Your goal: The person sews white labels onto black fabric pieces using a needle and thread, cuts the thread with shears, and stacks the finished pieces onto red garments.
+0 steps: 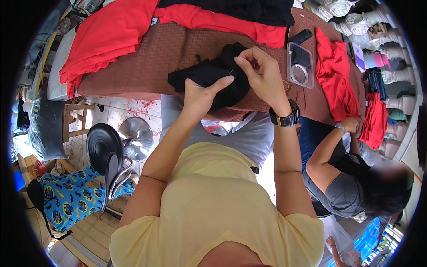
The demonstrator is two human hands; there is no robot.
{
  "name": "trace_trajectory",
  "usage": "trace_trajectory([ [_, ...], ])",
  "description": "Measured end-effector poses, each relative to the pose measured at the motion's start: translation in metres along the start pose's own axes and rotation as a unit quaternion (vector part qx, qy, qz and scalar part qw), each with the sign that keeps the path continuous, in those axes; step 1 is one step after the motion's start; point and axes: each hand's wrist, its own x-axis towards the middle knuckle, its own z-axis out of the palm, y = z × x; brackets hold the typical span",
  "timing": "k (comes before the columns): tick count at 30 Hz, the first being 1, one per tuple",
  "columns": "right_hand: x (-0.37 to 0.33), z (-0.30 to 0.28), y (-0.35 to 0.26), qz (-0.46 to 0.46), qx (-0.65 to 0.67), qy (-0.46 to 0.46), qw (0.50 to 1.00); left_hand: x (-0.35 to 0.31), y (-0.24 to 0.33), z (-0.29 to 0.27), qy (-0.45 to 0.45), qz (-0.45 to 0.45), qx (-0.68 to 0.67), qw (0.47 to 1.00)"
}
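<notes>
Black cloth [204,73]: head view, twelve o'clock, bunched at the near edge of the brown-covered table [133,75]; its folds overlap, so a stray layer could get caught.
Left hand [201,94]: at the cloth's six o'clock, gripping it with the thumb laid on top; a slackened grip could let the fabric slip toward the lap.
Right hand [261,73]: at three o'clock, thumb and forefinger pinched together; any thread between them is too fine to tell, but a hard pull might snap or knot one.
Pale sliver [231,72]: just beside the left thumb tip, perhaps a needle; if so, a careless push could prick that thumb.
Clear case [312,73]: farther toward three o'clock; a wide swing of the right arm could knock it.
Red cloth [333,73]: beyond the case, a co-worker's hand [350,124] at its near end; tugging might drag the table cover.
</notes>
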Motion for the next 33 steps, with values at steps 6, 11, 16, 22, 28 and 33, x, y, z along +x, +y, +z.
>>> trace_trajectory([
  [6,0.001,0.006,-0.021,-0.031,0.002,0.002,1.0,0.002,0.0,0.007,0.006,-0.026,-0.006,1.0],
  [11,-0.026,0.008,-0.034,-0.019,0.014,0.023,0.999,0.003,-0.002,-0.002,0.002,-0.085,-0.099,0.991],
  [16,-0.056,0.023,-0.031,0.013,0.033,0.053,0.998,0.0,0.001,-0.007,-0.027,-0.168,-0.22,0.961],
  [22,-0.07,0.047,-0.018,-0.014,-0.011,0.069,0.997,0.002,0.0,-0.004,-0.009,-0.106,-0.13,0.986],
  [28,-0.055,0.046,-0.022,-0.07,-0.1,0.14,0.983,-0.001,0.012,-0.003,0.008,-0.153,-0.161,0.975],
  [33,-0.042,0.045,-0.009,-0.108,-0.144,0.091,0.98,-0.003,0.01,-0.005,0.014,-0.152,-0.185,0.971],
])
